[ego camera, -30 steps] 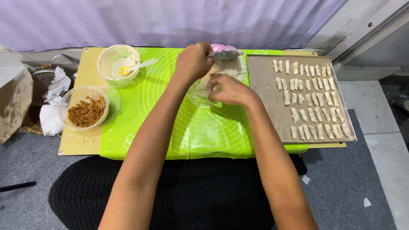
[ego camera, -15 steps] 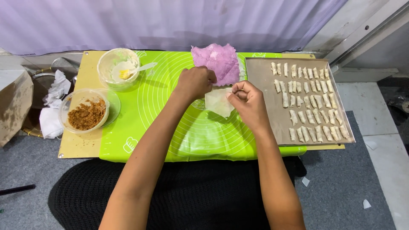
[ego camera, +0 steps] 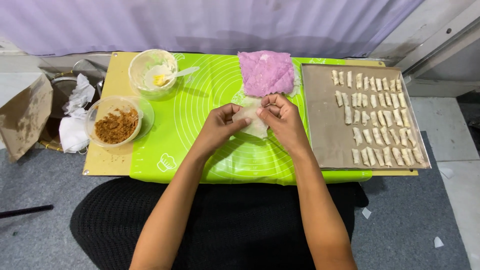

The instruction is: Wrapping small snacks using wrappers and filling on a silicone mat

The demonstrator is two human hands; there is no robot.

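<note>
Both of my hands meet over the middle of a green silicone mat (ego camera: 200,125). My left hand (ego camera: 222,122) and my right hand (ego camera: 280,117) pinch the same thin pale wrapper sheet (ego camera: 254,125) between thumbs and fingers, holding it just above the mat. Directly behind them a pink cloth (ego camera: 266,72) lies over a stack of wrappers.
A baking tray (ego camera: 325,130) on the right carries several rows of small rolled pastries. At the left stand a clear bowl of brown filling (ego camera: 116,125) and a bowl with white paste and a yellow brush (ego camera: 152,75). A crumpled white tissue (ego camera: 75,117) and a brown paper bag (ego camera: 22,117) lie off the table's left side.
My left hand came back from the pink cloth, which now lies flat over the stack. Both hands drew toward me and closed together on one wrapper sheet.
</note>
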